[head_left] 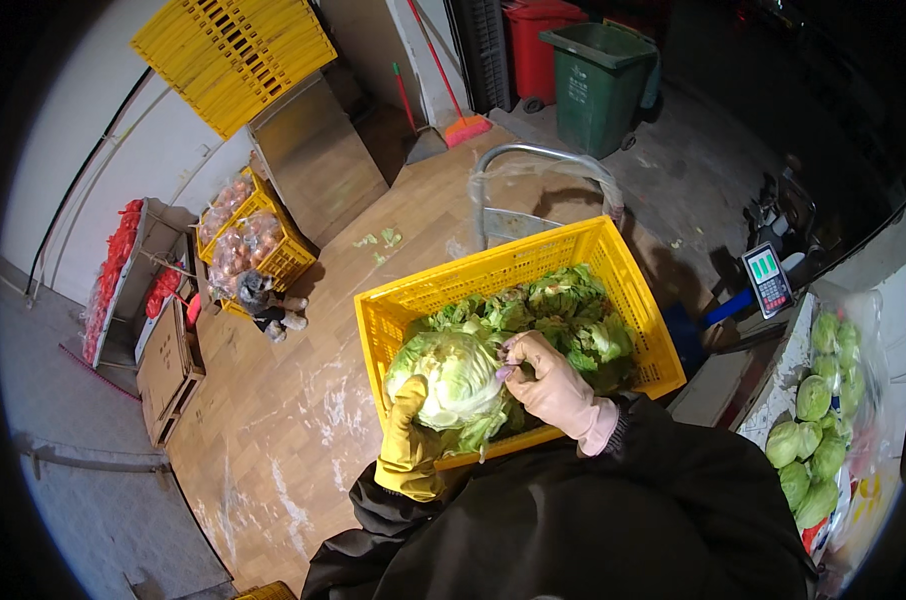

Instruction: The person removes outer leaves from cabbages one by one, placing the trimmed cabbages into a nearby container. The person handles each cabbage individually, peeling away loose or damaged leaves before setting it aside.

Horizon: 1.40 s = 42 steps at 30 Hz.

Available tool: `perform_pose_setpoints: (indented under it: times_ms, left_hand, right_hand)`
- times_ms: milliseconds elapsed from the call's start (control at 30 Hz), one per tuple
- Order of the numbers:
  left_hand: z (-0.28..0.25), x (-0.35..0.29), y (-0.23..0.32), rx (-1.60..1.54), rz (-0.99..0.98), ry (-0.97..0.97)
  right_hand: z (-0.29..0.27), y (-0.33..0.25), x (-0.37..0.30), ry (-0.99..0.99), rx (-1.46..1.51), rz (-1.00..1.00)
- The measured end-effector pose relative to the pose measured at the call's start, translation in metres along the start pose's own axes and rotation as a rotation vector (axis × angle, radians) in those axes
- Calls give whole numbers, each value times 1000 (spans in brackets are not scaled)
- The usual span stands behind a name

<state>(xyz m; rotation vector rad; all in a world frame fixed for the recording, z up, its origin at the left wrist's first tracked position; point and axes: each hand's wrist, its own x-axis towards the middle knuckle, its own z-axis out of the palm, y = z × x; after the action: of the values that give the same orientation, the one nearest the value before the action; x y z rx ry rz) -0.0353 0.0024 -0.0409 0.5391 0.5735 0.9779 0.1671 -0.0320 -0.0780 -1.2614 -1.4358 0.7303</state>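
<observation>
A pale green head of lettuce, which looks like iceberg, is held over the near left part of a yellow plastic crate. My left hand, in a yellow glove, grips it from the near left side, thumb laid on top. At the lettuce's right side, my right hand in a pale pink glove is closed in a pinch, with purple showing at the fingertips. What lies between those fingertips is too small to make out. Loose green leaves fill the crate beneath and beyond both hands.
Beyond the crate rises a metal cart handle. Wrapped lettuces and a scale display are at right. A small dog stands by yellow crates of bagged onions at left. Green and red bins stand far back.
</observation>
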Motion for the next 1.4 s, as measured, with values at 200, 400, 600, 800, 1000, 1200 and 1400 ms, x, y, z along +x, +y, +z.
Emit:
perform_pose_setpoints:
  times_ms: [200, 400, 600, 800, 1000, 1200, 1400]
  left_hand:
    - [-2, -4, 1, -53, 30, 51]
    - [-10, 3, -3, -28, 73, 34]
    - [-10, 7, -5, -142, -5, 4]
    - [-2, 2, -6, -434, 32, 20]
    - [-18, 5, -7, 13, 64, 111]
    - [-41, 6, -6, 660, 191, -96]
    - [-35, 5, -13, 227, -158, -18]
  right_hand:
    - [-13, 46, 10, -59, -299, 483]
    - [-10, 31, 4, -130, 583, 439]
    - [22, -5, 27, 141, 935, 598]
    - [6, 1, 17, -448, -452, 683]
    - [8, -20, 15, -147, 839, 437]
    - [5, -43, 19, -85, 196, 311]
    - [-3, -35, 28, -101, 114, 513]
